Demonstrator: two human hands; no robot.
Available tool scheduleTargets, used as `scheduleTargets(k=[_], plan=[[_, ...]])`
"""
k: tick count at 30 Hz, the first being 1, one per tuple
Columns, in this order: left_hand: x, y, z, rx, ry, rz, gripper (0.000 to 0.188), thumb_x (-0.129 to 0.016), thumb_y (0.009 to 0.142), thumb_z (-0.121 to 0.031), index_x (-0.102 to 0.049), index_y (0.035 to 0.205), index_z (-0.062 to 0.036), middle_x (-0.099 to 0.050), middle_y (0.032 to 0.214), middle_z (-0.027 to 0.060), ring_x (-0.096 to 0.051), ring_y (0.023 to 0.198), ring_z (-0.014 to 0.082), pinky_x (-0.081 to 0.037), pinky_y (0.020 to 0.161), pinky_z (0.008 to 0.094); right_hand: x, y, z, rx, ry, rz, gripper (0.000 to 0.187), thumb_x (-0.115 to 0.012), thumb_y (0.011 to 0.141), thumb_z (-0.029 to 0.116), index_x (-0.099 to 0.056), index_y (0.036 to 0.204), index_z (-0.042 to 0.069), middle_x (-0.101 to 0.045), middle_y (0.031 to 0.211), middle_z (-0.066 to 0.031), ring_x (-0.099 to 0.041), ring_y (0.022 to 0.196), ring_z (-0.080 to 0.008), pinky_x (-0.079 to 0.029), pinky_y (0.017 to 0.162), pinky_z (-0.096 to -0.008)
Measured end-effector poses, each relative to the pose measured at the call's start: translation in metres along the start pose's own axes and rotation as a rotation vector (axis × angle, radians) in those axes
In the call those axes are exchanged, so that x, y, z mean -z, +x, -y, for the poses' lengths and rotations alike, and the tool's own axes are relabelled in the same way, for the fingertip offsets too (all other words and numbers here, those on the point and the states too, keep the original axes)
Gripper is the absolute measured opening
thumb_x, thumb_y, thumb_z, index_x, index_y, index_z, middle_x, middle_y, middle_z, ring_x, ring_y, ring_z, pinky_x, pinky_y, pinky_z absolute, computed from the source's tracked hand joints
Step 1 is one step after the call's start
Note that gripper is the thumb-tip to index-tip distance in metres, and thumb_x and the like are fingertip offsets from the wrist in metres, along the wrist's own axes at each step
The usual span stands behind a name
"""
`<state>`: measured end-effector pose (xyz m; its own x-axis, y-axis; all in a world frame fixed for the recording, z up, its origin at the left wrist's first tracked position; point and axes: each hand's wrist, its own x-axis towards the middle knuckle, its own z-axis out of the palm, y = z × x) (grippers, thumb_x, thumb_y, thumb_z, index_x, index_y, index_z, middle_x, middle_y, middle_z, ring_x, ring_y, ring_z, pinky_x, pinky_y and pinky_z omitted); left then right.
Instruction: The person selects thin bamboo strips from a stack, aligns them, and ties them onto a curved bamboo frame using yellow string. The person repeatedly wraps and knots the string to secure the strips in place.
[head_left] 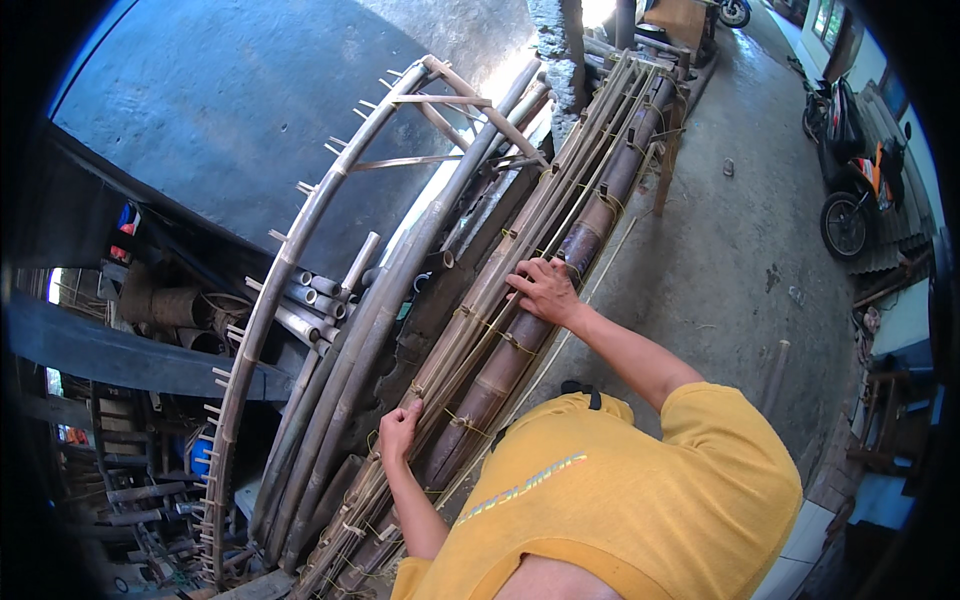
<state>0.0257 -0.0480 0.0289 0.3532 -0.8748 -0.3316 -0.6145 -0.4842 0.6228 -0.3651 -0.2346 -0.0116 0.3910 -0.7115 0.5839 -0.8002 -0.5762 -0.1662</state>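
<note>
A long bundle of split bamboo strips [473, 290] runs diagonally before me, beside a thick brown bamboo pole [497, 375]. Yellow-green ties [517, 343] loop around the pole and strips at intervals. My left hand [398, 430] grips the outer left edge of the strips lower down, thumb on top, its other fingers mostly hidden. Farther up, my right hand [545, 290] lies across the bundle with its fingers curled over the strips next to the pole. Short dark pegs [603, 188] stick up along the pole.
Left of the bundle stands a curved bamboo frame [290, 250] with many short pegs, beside long bamboo poles [385, 300] and cut tubes [312, 305]. A blue-grey wall [250, 110] rises behind. On the right, a motorcycle [852, 215] is parked on the concrete floor [720, 260].
</note>
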Motion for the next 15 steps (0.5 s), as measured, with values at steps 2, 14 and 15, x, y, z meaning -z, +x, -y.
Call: scheduleTargets(k=[2, 14, 15], plan=[[0.0, -0.002, -0.003, 0.009, -0.007, 0.004, 0.063, -0.076, 0.082, -0.057, -0.058, 0.06, -0.0004, -0.05, 0.054, 0.0027, -0.044, 0.056, 0.0112, -0.04, 0.055, 0.0337, -0.001, 0.0, 0.001, -0.037, 0.029, 0.036, 0.048, -0.077, 0.073, 0.038, -0.063, 0.117, 0.025, -0.055, 0.122, -0.0002, -0.05, 0.119, -0.0191, -0.026, 0.102, -0.043], [-0.003, -0.008, -0.01, 0.026, 0.036, -0.042, 0.064, -0.076, 0.081, -0.058, -0.06, 0.061, 0.0002, -0.053, 0.055, 0.006, -0.047, 0.057, 0.0137, -0.042, 0.057, 0.035, 0.003, 0.001, 0.001, -0.014, 0.044, 0.051, 0.053, -0.082, 0.066, 0.033, -0.06, 0.113, 0.019, -0.054, 0.124, -0.0007, -0.045, 0.123, -0.0243, -0.025, 0.107, -0.0446], [-0.004, -0.008, -0.007, 0.02, 0.032, -0.049, 0.063, -0.076, 0.081, -0.058, -0.06, 0.062, 0.0002, -0.053, 0.056, 0.0064, -0.047, 0.057, 0.0141, -0.043, 0.058, 0.0353, 0.002, 0.0, 0.001, -0.022, 0.045, 0.067, 0.054, -0.082, 0.066, 0.033, -0.06, 0.114, 0.02, -0.054, 0.124, -0.0008, -0.045, 0.123, -0.0243, -0.025, 0.107, -0.0447]])
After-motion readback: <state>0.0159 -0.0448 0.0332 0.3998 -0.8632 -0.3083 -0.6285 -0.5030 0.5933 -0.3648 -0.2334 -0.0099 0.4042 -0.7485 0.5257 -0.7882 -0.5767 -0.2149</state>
